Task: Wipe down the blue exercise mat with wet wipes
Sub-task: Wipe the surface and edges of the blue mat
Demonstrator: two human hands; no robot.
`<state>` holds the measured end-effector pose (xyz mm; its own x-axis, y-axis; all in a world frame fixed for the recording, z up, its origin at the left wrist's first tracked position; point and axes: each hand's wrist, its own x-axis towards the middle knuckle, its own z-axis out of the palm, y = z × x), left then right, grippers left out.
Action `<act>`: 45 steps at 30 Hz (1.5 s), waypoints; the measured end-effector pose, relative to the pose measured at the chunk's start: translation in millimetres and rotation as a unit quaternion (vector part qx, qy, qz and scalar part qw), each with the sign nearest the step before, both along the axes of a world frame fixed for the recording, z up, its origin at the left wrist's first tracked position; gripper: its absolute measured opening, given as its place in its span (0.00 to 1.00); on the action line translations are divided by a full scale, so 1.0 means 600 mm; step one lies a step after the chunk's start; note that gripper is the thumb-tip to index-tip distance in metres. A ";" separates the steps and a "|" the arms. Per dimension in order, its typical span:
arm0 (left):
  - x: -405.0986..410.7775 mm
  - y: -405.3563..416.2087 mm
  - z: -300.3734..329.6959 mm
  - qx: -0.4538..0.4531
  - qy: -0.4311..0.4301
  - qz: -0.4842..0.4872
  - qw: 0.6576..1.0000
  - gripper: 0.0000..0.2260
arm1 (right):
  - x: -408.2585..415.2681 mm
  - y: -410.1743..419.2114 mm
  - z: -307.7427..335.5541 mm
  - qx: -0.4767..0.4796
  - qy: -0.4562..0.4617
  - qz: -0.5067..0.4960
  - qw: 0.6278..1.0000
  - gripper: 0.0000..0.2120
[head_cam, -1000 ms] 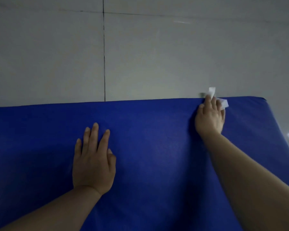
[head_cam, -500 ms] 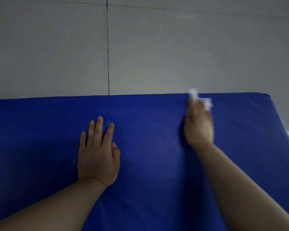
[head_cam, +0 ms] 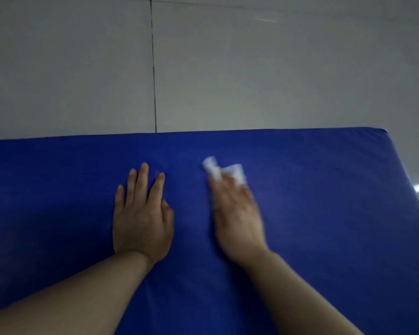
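A: Pale floor tiles (head_cam: 252, 68) lay beyond the far edge of the blue exercise mat (head_cam: 324, 213), which filled the near part of the view. Where was the wet wipe (head_cam: 224, 170)?

B: On the mat, a little short of its far edge, under the fingertips of the right hand (head_cam: 237, 213). That hand was blurred, so I could not tell whether its grip was curled round the wipe or just pressing it flat.

A: And the left hand (head_cam: 142, 218)?

B: Flat on the mat, just left of the right hand, fingers straight, holding nothing.

A: What could have gone wrong?

B: The wipe looked bunched, with loose ends sticking out. If the fingers only pressed on it, a fast stroke might have left it behind or rolled it up, so less of it met the mat. Patches might have been skipped too, including the bit under the left palm.
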<state>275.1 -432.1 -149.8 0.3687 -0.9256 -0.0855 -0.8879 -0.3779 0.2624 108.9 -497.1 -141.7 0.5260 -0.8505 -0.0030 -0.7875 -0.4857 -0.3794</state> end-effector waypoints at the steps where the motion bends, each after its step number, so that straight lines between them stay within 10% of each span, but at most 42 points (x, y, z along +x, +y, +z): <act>1: 0.000 0.000 -0.001 -0.003 0.002 0.001 1.000 0.25 | -0.035 -0.018 0.000 -0.011 -0.001 -0.077 0.997 0.32; 7: -0.001 0.000 -0.003 -0.015 -0.003 -0.002 1.000 0.26 | -0.168 -0.058 0.002 0.055 0.056 -0.351 0.933 0.26; 17: 0.001 0.000 -0.006 -0.019 -0.003 -0.003 1.000 0.27 | 0.020 0.098 0.006 0.022 0.019 0.056 0.998 0.28; 26: 0.001 0.000 -0.007 -0.023 -0.008 -0.001 1.000 0.27 | -0.200 -0.002 0.012 0.053 0.034 -0.354 0.933 0.24; 37: 0.003 -0.001 -0.008 -0.026 -0.010 -0.002 1.000 0.25 | -0.022 0.145 0.006 0.038 0.006 0.071 0.997 0.27; 45: 0.003 0.000 -0.010 -0.030 -0.005 0.000 1.000 0.24 | -0.210 0.031 0.014 0.074 0.052 -0.308 0.947 0.27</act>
<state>276.6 -432.2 -155.6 0.3687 -0.9291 -0.0271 -0.8906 -0.3615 0.2759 -17.3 -478.4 -133.4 -0.0791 -0.9820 -0.1715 -0.9411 0.1303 -0.3120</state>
